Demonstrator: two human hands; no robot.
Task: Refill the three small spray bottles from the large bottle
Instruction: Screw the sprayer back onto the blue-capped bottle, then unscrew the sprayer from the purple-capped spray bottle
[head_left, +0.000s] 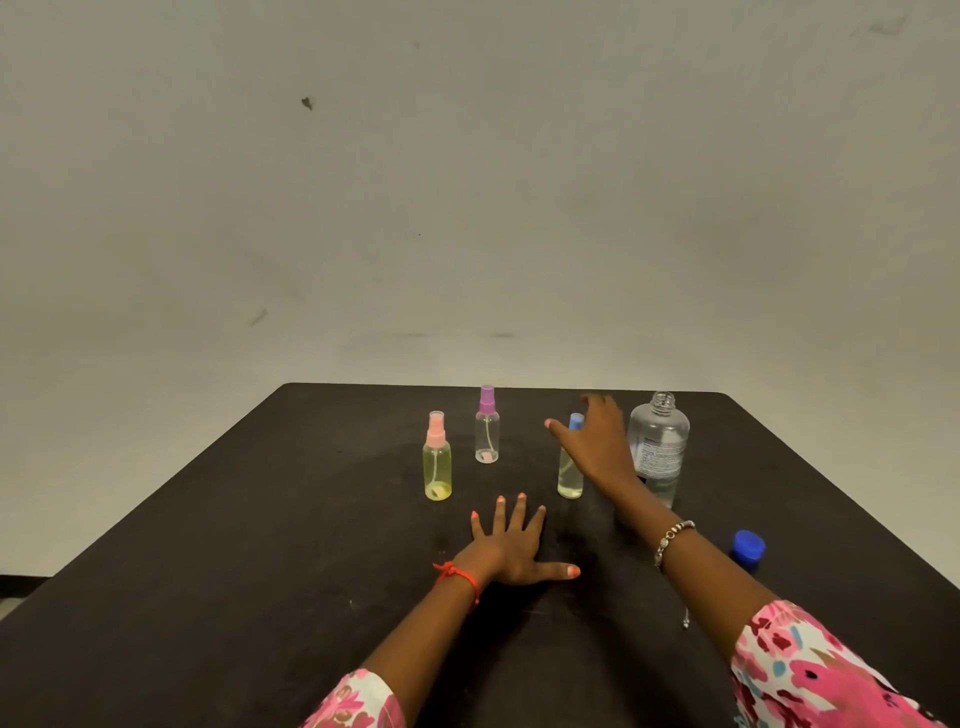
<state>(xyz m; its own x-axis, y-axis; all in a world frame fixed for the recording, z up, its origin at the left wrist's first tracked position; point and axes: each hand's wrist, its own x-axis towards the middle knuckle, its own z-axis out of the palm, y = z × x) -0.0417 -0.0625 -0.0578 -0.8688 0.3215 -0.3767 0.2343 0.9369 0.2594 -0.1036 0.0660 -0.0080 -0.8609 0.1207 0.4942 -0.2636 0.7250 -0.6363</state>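
Table (260, 519): left hand (511, 551) flat on it, fingers spread
Blue-topped spray bottle (570, 480): right hand (595, 441) at its top, fingers apart
Large bottle (658, 447): uncapped, upright

Bare counter (260, 519) runs wide down the left side, from near edge to far corner; a narrow gap lies between the pink-capped spray bottle (437, 462) and the purple-capped spray bottle (487, 431) behind it; a wider lane opens between those two and the blue-capped spray bottle (570, 475); the left hand (511, 551) lies flat, fingers spread, at that lane's near mouth; the right hand (592, 441), fingers spread, fills the space between the blue-capped spray bottle and the uncapped large bottle (658, 447); its forearm crosses the near right approach; a blue cap (748, 546) sits near the right edge.
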